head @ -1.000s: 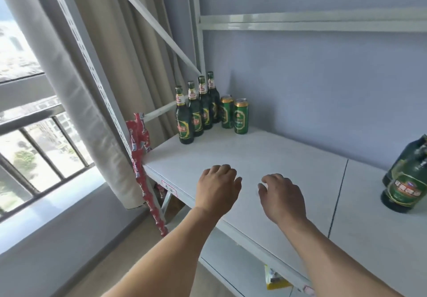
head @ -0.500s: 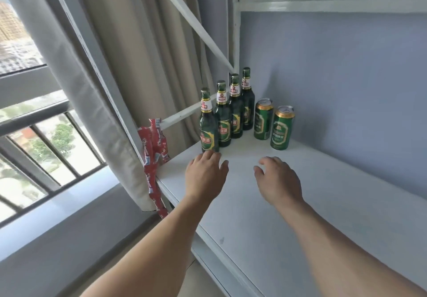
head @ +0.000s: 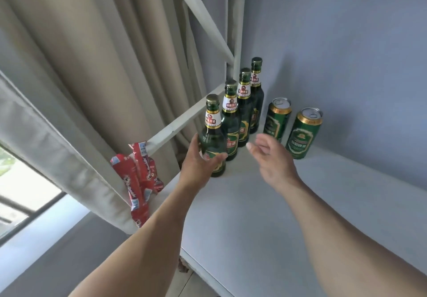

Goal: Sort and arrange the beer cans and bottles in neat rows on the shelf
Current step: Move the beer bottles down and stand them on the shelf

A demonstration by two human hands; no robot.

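Your left hand (head: 198, 158) curls around the nearest bottle (head: 213, 139) of a tidy four-bottle row in the shelf (head: 265, 216) corner, two cans (head: 291, 128) lined up beside it (more sorting probably remains), your right hand (head: 270, 156) open, empty.

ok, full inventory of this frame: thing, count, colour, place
green glass beer bottles: 4, dark green with white-red neck labels, upright row at the shelf's left back corner
green beer cans: 2, green with gold bands, upright right of the bottles
white shelf board: 1, white, under everything
red snack wrappers: a bunch, red, hanging off the shelf's left rail
beige curtain: 1, beige, left
left hand: grips the front bottle's body
right hand: open, above the shelf near the cans
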